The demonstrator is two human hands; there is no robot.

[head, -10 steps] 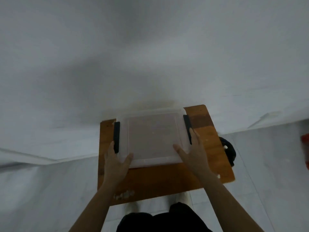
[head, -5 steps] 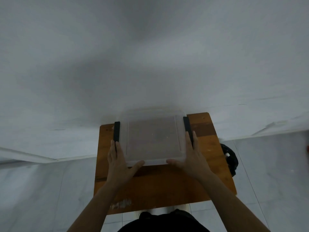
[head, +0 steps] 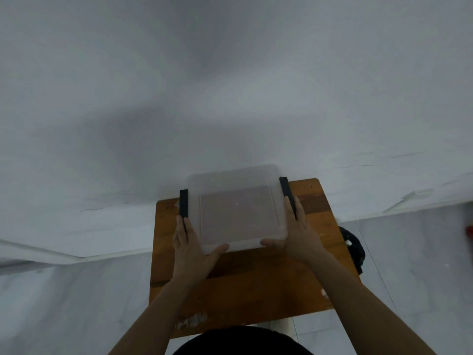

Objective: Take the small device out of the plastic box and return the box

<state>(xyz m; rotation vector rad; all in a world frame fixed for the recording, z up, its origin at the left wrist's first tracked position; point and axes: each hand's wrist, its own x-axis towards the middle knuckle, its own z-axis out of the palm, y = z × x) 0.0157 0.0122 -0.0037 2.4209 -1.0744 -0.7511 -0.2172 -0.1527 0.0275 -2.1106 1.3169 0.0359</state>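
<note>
A translucent plastic box [head: 236, 208] with a lid and two black side latches sits over the far part of a small wooden table [head: 256, 285]. My left hand [head: 194, 249] grips its near left corner, thumb on the front edge. My right hand [head: 297, 231] grips the near right side, fingers along the black latch [head: 286, 193]. The box's far end reaches past the table's back edge toward the white wall. No small device is visible; the box's contents cannot be made out through the lid.
A white wall [head: 230, 85] rises directly behind the table. A black object [head: 354, 249] lies on the pale tiled floor to the table's right. Something red [head: 469, 230] shows at the right edge. White paint marks the table's near edge.
Both hands have carried the box away from me, from the table's middle toward its back edge by the wall. My thumbs have shifted onto the box's front edge.
</note>
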